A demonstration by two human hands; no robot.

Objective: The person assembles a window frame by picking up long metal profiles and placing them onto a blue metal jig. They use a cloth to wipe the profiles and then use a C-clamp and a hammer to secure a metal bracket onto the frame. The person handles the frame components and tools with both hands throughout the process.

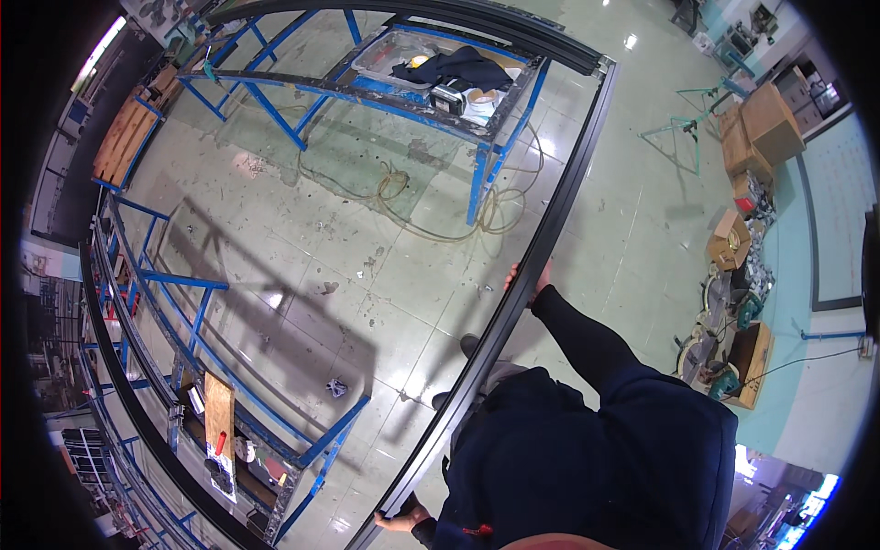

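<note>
I hold a large black metal frame (568,174) upright in front of me; it spans most of the view. My right hand (529,275) reaches forward in a black sleeve and grips the frame's right bar about halfway up. My left hand (401,522) is low, close to my body, closed around the same bar near the frame's lower corner. The frame's far top bar (412,9) arcs above a blue workbench. My dark jacket hides the floor below me.
A blue steel workbench (481,170) stands ahead with a dark cloth (454,66) and tape rolls on it. Blue racks (188,316) run along the left. A coiled cable (394,188) lies on the tiled floor. Cardboard boxes (770,119) and tools (729,376) line the right wall.
</note>
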